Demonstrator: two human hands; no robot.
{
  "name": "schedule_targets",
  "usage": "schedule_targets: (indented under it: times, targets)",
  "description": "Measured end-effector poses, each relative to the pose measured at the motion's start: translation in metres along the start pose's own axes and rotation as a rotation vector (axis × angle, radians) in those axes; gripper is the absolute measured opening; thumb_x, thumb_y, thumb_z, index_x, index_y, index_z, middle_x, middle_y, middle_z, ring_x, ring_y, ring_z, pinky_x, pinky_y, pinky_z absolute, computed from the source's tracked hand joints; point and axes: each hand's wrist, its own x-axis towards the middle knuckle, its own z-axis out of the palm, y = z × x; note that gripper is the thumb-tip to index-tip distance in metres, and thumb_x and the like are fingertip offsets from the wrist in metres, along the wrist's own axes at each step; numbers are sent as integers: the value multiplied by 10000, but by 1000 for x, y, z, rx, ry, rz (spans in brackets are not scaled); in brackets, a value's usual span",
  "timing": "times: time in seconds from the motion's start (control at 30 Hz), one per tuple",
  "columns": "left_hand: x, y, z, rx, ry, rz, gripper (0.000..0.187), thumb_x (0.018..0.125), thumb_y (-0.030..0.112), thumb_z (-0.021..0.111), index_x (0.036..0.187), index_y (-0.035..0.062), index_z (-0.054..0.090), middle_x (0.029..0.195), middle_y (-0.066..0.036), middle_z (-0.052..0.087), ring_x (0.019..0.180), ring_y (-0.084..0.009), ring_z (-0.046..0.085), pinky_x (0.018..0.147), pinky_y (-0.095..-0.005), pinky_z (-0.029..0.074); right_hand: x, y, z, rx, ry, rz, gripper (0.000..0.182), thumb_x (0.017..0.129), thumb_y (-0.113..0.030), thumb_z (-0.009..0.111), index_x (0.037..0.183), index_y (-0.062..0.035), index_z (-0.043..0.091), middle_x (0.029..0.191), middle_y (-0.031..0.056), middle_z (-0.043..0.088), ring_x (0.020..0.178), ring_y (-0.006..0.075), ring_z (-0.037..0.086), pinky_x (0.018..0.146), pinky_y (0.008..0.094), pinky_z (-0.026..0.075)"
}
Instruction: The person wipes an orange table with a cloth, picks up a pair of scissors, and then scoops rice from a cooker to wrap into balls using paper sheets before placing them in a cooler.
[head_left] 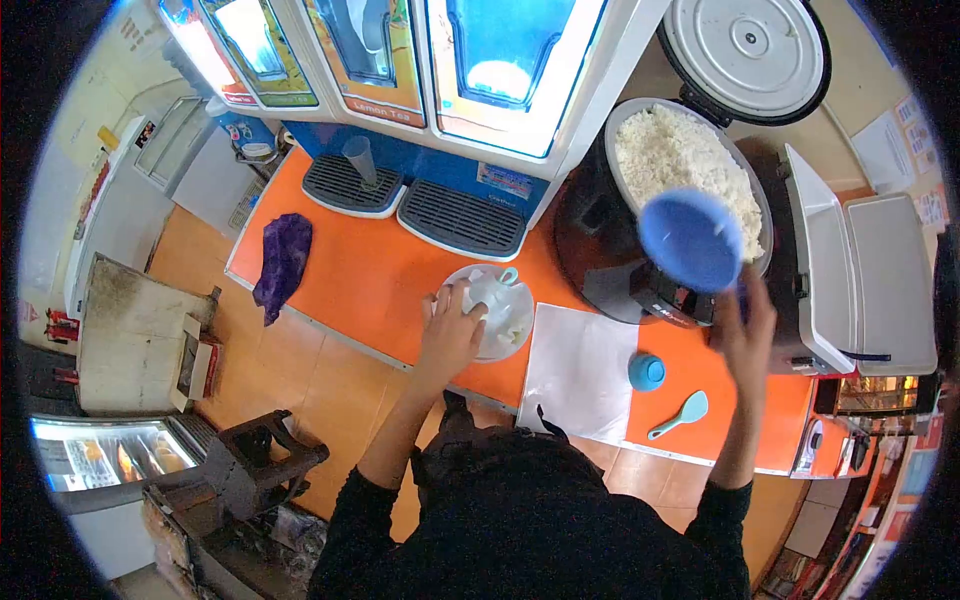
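My left hand [455, 325] is at a round pale bowl [512, 345] on the orange counter, its fingers bent over white contents and a light-blue handled utensil [508, 277]. What the fingers hold, if anything, is hidden. My right hand [745, 325], blurred, is closed at the near edge of a blue bowl [690, 240] held up in front of an open black rice cooker. White rice [680, 155] fills the cooker [605, 240]. A white sheet [575, 375], a small blue cup [647, 372] and a light-green rice paddle [682, 414] lie between my hands.
A drink dispenser [480, 160] with drip trays [460, 220] stands at the back, a clear cup [360, 158] on one tray. A purple cloth [284, 262] hangs over the counter's left edge. An open cool box [825, 290] stands right of the cooker, whose round lid [745, 60] is raised.
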Motion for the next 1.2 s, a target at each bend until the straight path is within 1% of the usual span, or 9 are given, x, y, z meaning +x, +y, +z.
schedule_targets:
  times: [0.1, 0.27, 0.33, 0.57, 0.73, 0.8, 1.03, 1.1, 1.2]
  targets:
    - [-2, -10, 9, 96, -60, -89, 244, 760, 150, 704, 986, 58, 710, 1258, -145, 438, 1199, -331, 387, 970, -478, 323, -82, 5, 63, 43, -277, 204, 273, 922, -130, 604, 1145, 23, 572, 1029, 204, 652, 918, 309, 663, 800, 382, 510]
    - [-2, -16, 20, 185, -148, -217, 301, 701, 37, 717, 1001, 18, 714, 1277, -178, 397, 1179, -365, 390, 956, -457, 373, -197, 125, 158, -427, -137, 288, 309, 887, -121, 588, 1178, -55, 506, 1082, 164, 546, 1003, 369, 520, 802, 496, 392]
    - [0, -21, 29, 94, 61, -245, 149, 671, -58, 670, 820, -55, 689, 1274, -191, 400, 1112, -350, 436, 881, -435, 434, -220, 150, 177, -451, -138, 278, 332, 885, -124, 586, 1198, -54, 496, 1094, 166, 534, 1033, 374, 501, 832, 498, 384]
    - [-2, -22, 13, -83, -57, -338, 181, 633, -105, 655, 810, -77, 676, 1275, -199, 385, 1129, -399, 429, 934, -439, 443, -145, 89, 201, -256, 86, 71, 348, 900, -154, 558, 1219, -22, 514, 1144, 194, 522, 1098, 393, 471, 940, 472, 363]
    - [-3, 0, 13, -34, 19, -191, 113, 678, 6, 658, 773, -40, 698, 1528, -193, 227, 1415, -445, 166, 1127, -588, 176, -10, 21, 259, -95, -94, -187, 278, 881, -233, 629, 1095, -59, 600, 1023, 219, 589, 932, 398, 600, 769, 463, 500]
    - [-3, -9, 31, 39, 55, -237, 113, 700, 33, 646, 773, -29, 706, 1557, -177, 190, 1439, -433, 96, 1136, -598, 109, 13, 12, 271, -164, -553, -5, 280, 857, -234, 657, 1022, -22, 579, 879, 206, 641, 811, 389, 649, 682, 462, 512]
    - [-4, -22, 60, 380, 138, -297, 152, 744, 89, 624, 786, 23, 754, 1585, -148, 191, 1470, -404, 16, 1143, -607, -43, -3, 6, 268, 296, -531, 31, 243, 883, -192, 641, 974, -2, 521, 741, 180, 650, 691, 324, 687, 611, 426, 506]
    - [0, -22, 58, 354, 51, -347, 158, 750, 95, 626, 804, 31, 759, 1587, -145, 189, 1469, -405, 15, 1140, -612, -49, 4, -5, 239, 295, -275, 81, 150, 936, -134, 600, 932, -15, 508, 696, 93, 629, 613, 141, 652, 545, 284, 473]
    - [1, -19, 52, 343, -63, -378, 161, 761, 105, 626, 816, 42, 763, 1588, -140, 187, 1469, -409, 10, 1136, -617, -57, 14, -30, 194, 269, -183, 136, 128, 944, -113, 569, 946, -14, 488, 712, 131, 623, 643, 200, 678, 554, 321, 494]
